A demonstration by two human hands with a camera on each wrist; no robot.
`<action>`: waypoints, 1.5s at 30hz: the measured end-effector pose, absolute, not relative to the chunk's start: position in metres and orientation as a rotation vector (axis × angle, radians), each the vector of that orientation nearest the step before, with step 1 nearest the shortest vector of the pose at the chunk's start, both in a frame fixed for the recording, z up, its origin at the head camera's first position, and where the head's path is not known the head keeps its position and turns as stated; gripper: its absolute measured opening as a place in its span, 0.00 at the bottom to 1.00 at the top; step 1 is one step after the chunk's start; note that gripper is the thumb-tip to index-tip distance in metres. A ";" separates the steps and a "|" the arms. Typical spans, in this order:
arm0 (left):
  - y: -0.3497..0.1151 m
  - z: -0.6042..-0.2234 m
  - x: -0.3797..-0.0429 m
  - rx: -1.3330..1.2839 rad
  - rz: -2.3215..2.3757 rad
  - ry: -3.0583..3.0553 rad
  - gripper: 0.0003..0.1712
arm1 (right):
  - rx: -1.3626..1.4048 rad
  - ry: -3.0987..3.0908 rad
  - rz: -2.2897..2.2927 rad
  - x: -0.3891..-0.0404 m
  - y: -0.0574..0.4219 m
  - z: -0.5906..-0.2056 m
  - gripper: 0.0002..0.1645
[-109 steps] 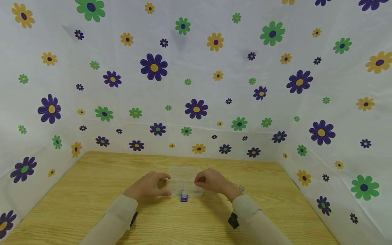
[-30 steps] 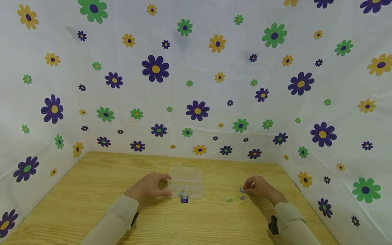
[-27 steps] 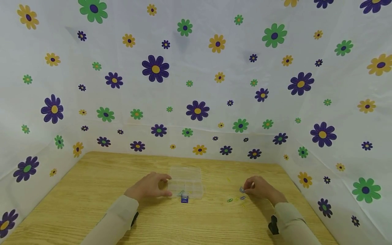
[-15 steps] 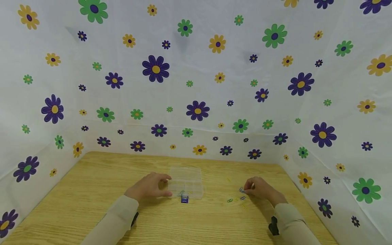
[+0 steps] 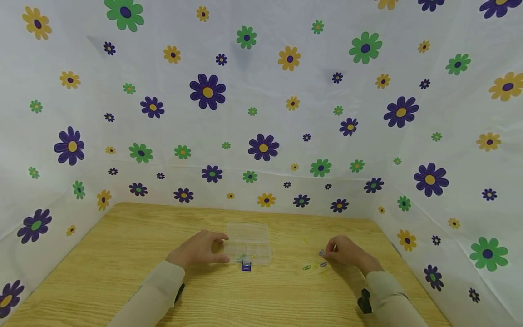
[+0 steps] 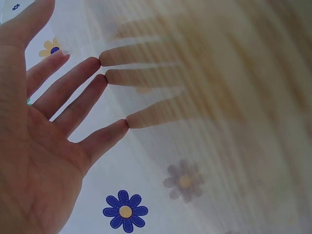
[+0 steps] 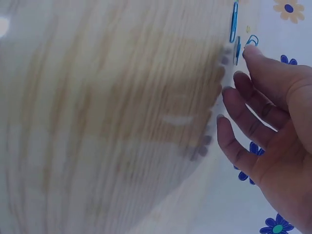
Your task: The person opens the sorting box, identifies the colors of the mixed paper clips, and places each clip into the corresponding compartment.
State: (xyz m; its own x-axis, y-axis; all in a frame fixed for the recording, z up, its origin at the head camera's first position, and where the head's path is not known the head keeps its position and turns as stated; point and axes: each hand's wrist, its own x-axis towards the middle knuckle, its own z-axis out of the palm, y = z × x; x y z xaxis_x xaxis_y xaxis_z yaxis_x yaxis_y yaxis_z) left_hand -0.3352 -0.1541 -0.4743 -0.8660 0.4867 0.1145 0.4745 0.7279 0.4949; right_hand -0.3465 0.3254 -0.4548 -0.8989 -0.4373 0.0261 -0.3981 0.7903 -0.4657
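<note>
Saw in the head view, at lower centre, a clear compartment box (image 5: 247, 230) lying on the bench (image 5: 204, 295), lid laid back, blue latch (image 5: 246, 266) at the front edge. Made out teal clips (image 5: 242, 257) and a yellow clip (image 5: 254, 257) in its front compartments, too blurred to count. Found the left hand (image 5: 200, 247) just left of the box, fingers spread wide, gripping nothing; could not tell whether touching its wall. Saw only in the left wrist view the bare palm and the fingertips meeting their reflections.

Found the right hand (image 5: 347, 251) at lower right, thumb tip beside blue paper clips (image 5: 321, 253). Made out only in the right wrist view, at upper right, the pinched paper clip (image 7: 252, 40) at the thumb tip, index finger hidden, other fingers loosely bent. Saw nearby, in the head view, a green paper clip (image 5: 307, 268) and faint yellow paper clips (image 5: 324, 274). Lost both pale sleeves (image 5: 149, 293) at the lower edge.
</note>
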 end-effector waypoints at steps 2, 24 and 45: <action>-0.154 -0.475 -0.335 0.805 0.821 2.899 0.42 | -0.664 2.895 -0.743 -0.346 0.323 -0.453 0.10; -0.155 -0.474 -0.335 0.830 0.823 2.908 0.42 | -0.970 2.895 -0.741 -0.349 0.263 -0.428 0.07; -0.154 -0.473 -0.334 0.814 0.816 2.909 0.42 | -1.000 2.818 -0.789 -0.347 0.230 -0.434 0.07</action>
